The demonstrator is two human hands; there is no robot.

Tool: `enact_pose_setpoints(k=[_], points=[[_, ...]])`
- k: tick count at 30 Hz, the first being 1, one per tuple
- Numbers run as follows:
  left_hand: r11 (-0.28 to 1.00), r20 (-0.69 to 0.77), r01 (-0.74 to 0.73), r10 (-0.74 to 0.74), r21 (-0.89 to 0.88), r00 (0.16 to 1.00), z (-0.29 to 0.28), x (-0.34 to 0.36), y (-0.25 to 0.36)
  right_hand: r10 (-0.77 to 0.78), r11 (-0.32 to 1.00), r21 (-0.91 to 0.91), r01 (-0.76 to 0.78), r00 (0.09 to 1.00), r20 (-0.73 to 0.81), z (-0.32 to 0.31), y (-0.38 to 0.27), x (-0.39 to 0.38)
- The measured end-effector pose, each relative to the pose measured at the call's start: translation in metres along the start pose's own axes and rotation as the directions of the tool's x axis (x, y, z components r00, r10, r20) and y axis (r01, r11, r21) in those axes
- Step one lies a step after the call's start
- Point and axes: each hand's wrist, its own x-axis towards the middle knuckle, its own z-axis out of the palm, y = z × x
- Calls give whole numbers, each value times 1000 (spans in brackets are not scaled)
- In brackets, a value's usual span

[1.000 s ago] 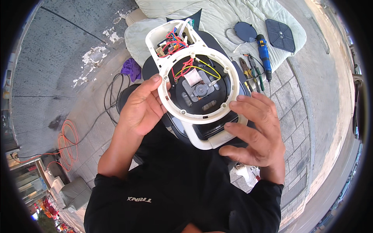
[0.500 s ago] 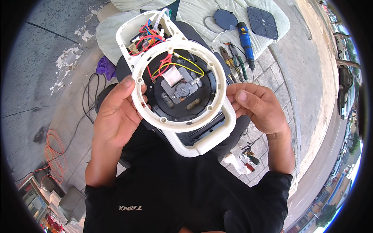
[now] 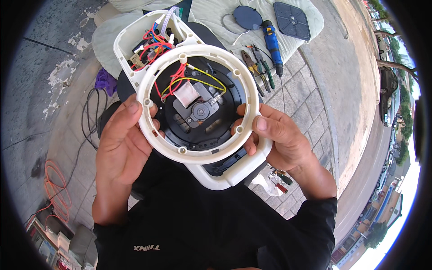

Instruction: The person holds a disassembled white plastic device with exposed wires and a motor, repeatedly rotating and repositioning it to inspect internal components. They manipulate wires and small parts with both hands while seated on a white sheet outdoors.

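A white plastic appliance housing (image 3: 205, 158) lies over a black base (image 3: 180, 135) at my lap, with a round ring, a handle at the front and a compartment of colored wires (image 3: 148, 47) at the back. Inside the ring are a grey metal plate with a hub (image 3: 199, 112), red and yellow wires and a small pale pad (image 3: 184, 93). My left hand (image 3: 126, 139) grips the ring's left side, thumb outside and fingertips inside. My right hand (image 3: 281, 139) grips the right side near the handle, fingers curled round the rim.
A quilted pad (image 3: 310, 20) behind holds a blue power drill (image 3: 272, 42), pliers (image 3: 252, 67), a dark disc (image 3: 247, 17) and a square plate (image 3: 290, 20). Purple cloth (image 3: 106, 81) and coiled cables (image 3: 57, 189) lie left; tools (image 3: 281, 180) lie right on pavement; parked cars line the road beyond.
My right hand went from spread fingers over the housing to gripping the ring's right side. The housing and both hands appear further left and slightly lower in the picture as the view has shifted.
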Motion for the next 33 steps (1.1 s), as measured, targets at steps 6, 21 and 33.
enact_pose_setpoints(k=[6,21,33], points=[[1000,21,-6,6,-2,1000,3,0,2,-7,991,130,1,999,48,-1,5,4],[1000,40,-11,11,-4,999,-2,0,1,-35,988,153,23,996,77,-4,17,6],[1000,37,1,0,-6,999,-2,0,0,-56,991,120,50,997,53,-1,16,4]])
